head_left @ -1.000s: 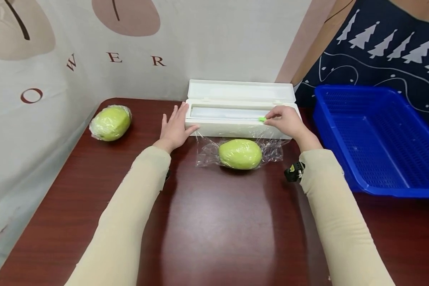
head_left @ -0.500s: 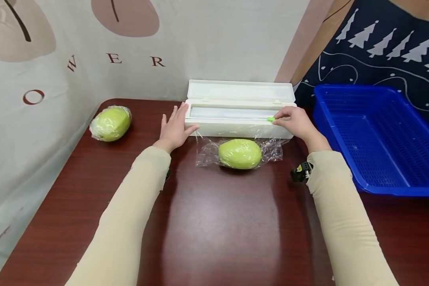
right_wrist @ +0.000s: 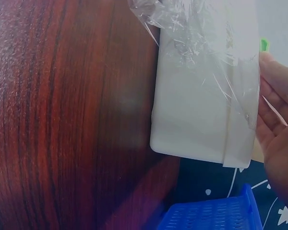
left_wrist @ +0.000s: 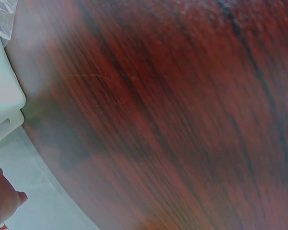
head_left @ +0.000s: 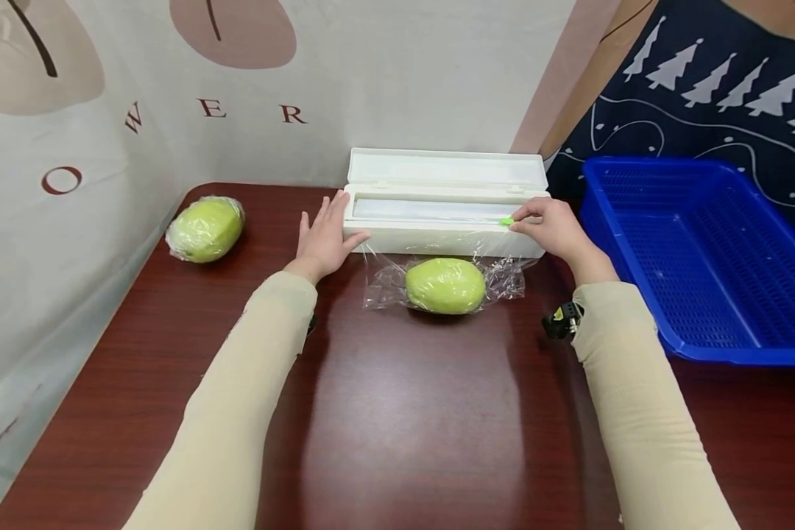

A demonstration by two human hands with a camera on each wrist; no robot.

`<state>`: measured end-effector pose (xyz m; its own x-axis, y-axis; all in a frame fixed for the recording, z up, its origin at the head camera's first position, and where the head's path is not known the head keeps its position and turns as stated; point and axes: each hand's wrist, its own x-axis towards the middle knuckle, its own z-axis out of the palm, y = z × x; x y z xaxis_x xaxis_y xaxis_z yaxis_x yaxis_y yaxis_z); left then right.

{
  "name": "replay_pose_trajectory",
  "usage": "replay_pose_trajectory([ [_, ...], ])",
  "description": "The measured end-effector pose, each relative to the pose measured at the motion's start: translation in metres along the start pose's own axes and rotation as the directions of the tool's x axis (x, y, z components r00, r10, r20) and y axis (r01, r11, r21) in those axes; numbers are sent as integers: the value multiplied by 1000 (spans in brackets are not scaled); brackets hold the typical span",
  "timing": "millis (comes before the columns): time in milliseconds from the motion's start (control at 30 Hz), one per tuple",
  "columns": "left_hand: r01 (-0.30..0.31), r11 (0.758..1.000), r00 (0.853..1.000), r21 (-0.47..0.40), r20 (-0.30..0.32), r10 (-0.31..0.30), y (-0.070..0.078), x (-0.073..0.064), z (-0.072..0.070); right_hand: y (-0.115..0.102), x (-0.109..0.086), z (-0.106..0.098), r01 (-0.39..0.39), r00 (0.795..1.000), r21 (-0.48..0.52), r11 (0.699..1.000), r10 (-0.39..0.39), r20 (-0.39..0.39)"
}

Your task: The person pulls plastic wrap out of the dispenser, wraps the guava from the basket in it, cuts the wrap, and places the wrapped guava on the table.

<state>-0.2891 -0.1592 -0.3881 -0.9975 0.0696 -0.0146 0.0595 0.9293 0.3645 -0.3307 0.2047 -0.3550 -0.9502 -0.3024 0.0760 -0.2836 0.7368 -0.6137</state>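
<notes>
A white cling film dispenser box stands with its lid raised near the back of the table. My left hand rests on its left end, fingers spread straight and thumb on the front face. At the right end my right hand pinches a small green slide cutter between thumb and fingers. The cutter also shows in the right wrist view, a green tip beyond the thumb. In front of the box lies a yellow-green melon-like fruit on clear cling film, which runs up to the box.
A second fruit, wrapped in film, lies at the table's back left corner. On the right is a blue plastic basket. A printed cloth hangs behind the dark red table.
My right hand has slid to the right along the box with the green cutter, with little motion in the last half second. The left hand and both fruits have stayed in place.
</notes>
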Motion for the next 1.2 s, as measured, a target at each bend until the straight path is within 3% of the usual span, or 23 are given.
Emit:
replay_pose_trajectory([
  [367,-7,1000,1000,0,-10,7,6,0,-1,2,-5,-6,-7,1000,12,1000,7,-2],
  [667,-8,1000,1000,5,-19,8,3,-1,-2,17,-15,-14,-6,993,-47,999,1,-116],
  [900,-2,1000,1000,-22,-9,2,0,-3,-1,24,-16,-6,-16,983,79,997,30,-178],
  [1200,-12,999,1000,-29,-10,12,2,-1,-1,29,-20,-8,-102,970,168,980,135,-201],
])
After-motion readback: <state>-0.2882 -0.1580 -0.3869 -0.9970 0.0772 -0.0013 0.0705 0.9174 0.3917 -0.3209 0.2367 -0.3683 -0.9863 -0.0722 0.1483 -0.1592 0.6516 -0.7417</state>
